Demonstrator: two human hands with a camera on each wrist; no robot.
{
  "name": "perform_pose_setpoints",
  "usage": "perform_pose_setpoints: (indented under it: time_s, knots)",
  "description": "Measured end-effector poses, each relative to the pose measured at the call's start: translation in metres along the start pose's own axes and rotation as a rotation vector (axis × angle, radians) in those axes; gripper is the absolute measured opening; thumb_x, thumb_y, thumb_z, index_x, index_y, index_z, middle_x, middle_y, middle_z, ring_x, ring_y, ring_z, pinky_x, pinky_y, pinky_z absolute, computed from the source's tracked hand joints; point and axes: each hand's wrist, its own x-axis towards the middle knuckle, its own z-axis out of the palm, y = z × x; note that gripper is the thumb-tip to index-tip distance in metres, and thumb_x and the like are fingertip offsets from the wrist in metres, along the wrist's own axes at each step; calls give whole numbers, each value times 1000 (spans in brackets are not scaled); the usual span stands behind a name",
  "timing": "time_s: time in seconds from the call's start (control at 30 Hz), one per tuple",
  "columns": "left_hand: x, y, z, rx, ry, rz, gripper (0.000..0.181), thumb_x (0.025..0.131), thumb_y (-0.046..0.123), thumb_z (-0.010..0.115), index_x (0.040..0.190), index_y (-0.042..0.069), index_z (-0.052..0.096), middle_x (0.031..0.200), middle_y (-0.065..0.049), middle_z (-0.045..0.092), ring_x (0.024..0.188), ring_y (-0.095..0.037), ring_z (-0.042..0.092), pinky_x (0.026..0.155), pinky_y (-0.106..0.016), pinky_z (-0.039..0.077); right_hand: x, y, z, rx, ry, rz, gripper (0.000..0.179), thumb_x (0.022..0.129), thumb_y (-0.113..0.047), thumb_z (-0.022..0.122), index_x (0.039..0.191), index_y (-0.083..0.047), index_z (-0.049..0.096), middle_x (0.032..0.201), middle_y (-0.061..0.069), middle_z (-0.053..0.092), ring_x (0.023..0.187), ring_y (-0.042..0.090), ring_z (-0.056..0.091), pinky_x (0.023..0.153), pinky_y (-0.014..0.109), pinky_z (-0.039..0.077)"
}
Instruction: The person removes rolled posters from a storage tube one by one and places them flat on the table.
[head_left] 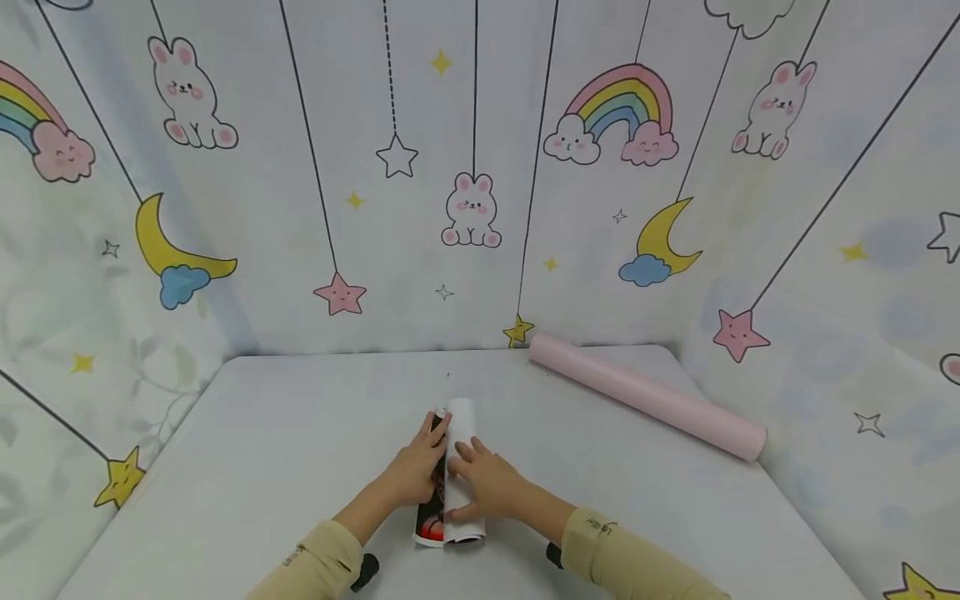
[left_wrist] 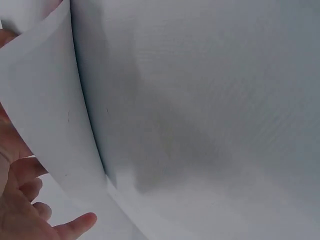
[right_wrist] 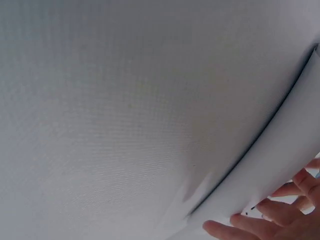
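On the table (head_left: 225, 467), the curled paper (head_left: 461, 421) lies between the left hand (head_left: 415, 468) and right hand (head_left: 489, 482), its long axis running front to back; both hands touch it, fingers spread, equally near.

1. No text, label, brand or number can be read in any view.
2. Left sleeve (head_left: 315, 567): small dark marks near the cuff, too small to make out as letters.
3. Right sleeve (head_left: 637, 557): similar small dark marks near the cuff, equally unreadable.
4. Rolled paper (head_left: 430, 512): dark print with red-orange showing, no words legible.
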Motion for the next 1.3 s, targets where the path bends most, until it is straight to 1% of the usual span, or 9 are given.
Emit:
perform_pose_setpoints:
  time_s: [0.07,0.13,0.33,0.43,0.53,0.63,0.77,0.97,1.3]
  knots:
    - [-1,6,-5,152,-10,37,66,65,-6,72,127,-5,49,147,-14,27,135,-38,16,84,-49,45,0,0,0,-4,-2,2,72,72,-61,65,127,-17,49,143,14,34,129,42,30,85,56,43]
    - [-1,11,-9,211,-53,25,69,64,-3,75,128,0,50,145,-10,31,135,-34,19,85,-52,43,0,0,0,-9,-6,11,77,71,-59,68,132,-18,46,144,12,32,130,41,29,85,55,43]
    - [-1,12,-14,183,-238,-165,71,65,21,79,126,-2,52,143,-12,34,135,-30,22,90,-63,32,0,-1,-3,-40,-24,58,75,62,-57,74,128,-27,53,141,6,33,128,33,32,82,57,44]
    - [-3,5,-14,180,-300,-245,94,59,43,83,131,-3,45,145,-15,31,135,-31,22,92,-65,29,1,-2,-4,-69,-22,71,74,59,-59,75,123,-28,56,139,6,35,126,30,33,83,58,42]
    - [-4,-1,-14,189,-346,-284,113,48,53,85,136,-2,39,146,-16,28,135,-31,22,94,-64,28,3,-2,-2,-101,-8,72,75,57,-62,74,121,-27,57,137,5,37,125,29,33,85,58,41]
    - [-5,-4,-14,187,-377,-289,121,44,54,86,139,-1,34,146,-16,26,134,-32,22,94,-64,27,6,-4,1,-146,-15,75,81,56,-67,72,123,-26,55,138,4,36,127,30,31,88,58,39]
    - [-7,-6,-9,189,-388,-281,126,42,53,86,140,-1,30,147,-16,24,134,-33,22,93,-65,27,7,-6,4,-216,-44,75,86,56,-72,68,128,-27,52,142,0,33,132,31,25,93,58,35]
    - [-8,-8,-1,226,-362,-282,129,39,55,86,141,-1,29,148,-16,23,134,-32,24,95,-63,28,8,-7,9,-219,-59,52,85,58,-72,66,128,-27,53,147,-3,27,138,27,13,99,54,30]
    - [-8,-2,-2,268,-341,-302,130,37,55,86,140,-2,30,147,-18,24,133,-31,26,95,-61,30,15,-6,15,-293,-81,16,94,58,-78,61,134,-26,47,148,-6,26,139,24,5,103,52,25]
